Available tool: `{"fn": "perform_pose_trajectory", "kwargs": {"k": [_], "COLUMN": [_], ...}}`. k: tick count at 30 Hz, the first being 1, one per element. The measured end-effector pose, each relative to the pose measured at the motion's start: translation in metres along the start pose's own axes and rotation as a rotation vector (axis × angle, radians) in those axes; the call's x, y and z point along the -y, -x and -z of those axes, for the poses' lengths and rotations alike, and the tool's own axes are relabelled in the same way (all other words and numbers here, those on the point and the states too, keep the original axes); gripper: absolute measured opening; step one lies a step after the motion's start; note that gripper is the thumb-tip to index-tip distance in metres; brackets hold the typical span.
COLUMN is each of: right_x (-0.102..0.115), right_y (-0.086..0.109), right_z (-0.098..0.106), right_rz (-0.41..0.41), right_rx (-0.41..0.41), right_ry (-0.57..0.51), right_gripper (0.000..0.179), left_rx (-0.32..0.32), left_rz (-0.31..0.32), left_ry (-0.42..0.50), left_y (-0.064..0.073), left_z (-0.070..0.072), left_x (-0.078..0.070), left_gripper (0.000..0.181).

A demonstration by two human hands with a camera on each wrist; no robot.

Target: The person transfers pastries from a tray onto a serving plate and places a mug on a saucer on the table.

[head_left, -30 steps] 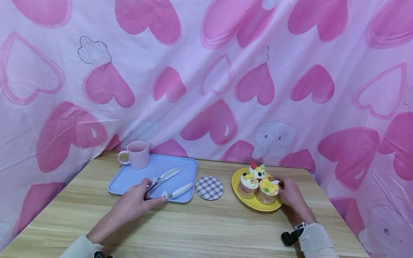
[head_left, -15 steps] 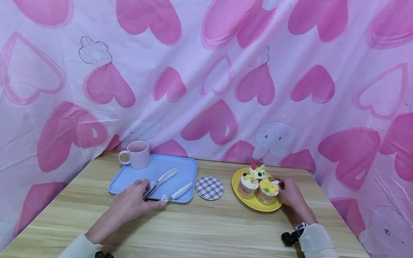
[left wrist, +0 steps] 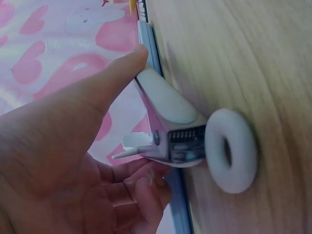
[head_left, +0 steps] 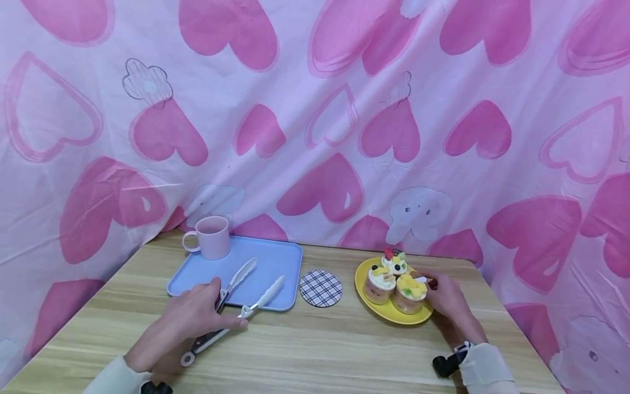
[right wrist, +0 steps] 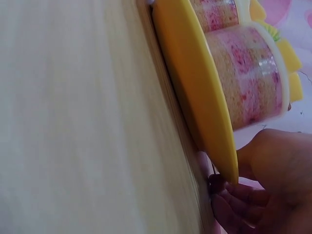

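My left hand (head_left: 184, 317) holds a pair of metal tongs (head_left: 268, 293) between thumb and fingers. The tongs' arms are spread, white tips over the front of the blue tray (head_left: 270, 251). Their ring end (left wrist: 231, 151) points back towards me in the left wrist view. On the right, my right hand (head_left: 450, 301) grips the edge of a yellow plate (head_left: 381, 313), thumb above the rim and fingers below it in the right wrist view. Three clear dessert cups topped with fruit stand on it, the nearest being a mango-topped cup (head_left: 409, 300).
A pink mug (head_left: 215, 241) stands at the tray's back left corner. Between tray and plate lies a round checked coaster (head_left: 321, 288). Heart-printed cloth (head_left: 320, 191) hangs behind and beside the wooden table (head_left: 305, 350).
My left hand has drawn the tongs back towards me and left, partly off the tray, so their ring end now shows. The right hand and plate stay in place.
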State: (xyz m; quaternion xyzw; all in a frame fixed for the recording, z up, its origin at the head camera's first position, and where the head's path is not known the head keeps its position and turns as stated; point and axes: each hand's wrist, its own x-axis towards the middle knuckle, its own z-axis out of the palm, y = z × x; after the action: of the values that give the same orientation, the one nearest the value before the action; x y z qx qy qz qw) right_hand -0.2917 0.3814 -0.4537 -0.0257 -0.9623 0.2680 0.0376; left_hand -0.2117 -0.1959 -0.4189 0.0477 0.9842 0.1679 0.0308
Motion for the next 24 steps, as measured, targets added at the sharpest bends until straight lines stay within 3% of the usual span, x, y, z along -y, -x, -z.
{"fn": "perform_pose_trajectory", "kwargs": {"k": [6,12,19,24], "right_x": [-0.001,-0.004,-0.001,0.006], "right_y": [0.002,0.0,0.006,0.005], "right_z": [0.002,0.006,0.025,0.039], "right_rz": [0.023,-0.008,-0.084,0.015], "right_rx": [-0.003,0.008,-0.024,-0.158], "right_ry": [-0.008,-0.018,-0.11,-0.089], "right_gripper": [0.039,0.04,0.046,0.044], "left_rx": [0.044,0.049,-0.011,-0.115], "left_rz": [0.009,-0.012,-0.033,-0.085], "left_ry": [0.01,0.047,0.135,0.186], "left_y": [-0.001,-0.001,-0.013,-0.025], "left_z": [0.001,0.004,0.01,0.015], "left_x": [0.001,0.004,0.007,0.008], "left_gripper": [0.107,0.084,0.066,0.06]}}
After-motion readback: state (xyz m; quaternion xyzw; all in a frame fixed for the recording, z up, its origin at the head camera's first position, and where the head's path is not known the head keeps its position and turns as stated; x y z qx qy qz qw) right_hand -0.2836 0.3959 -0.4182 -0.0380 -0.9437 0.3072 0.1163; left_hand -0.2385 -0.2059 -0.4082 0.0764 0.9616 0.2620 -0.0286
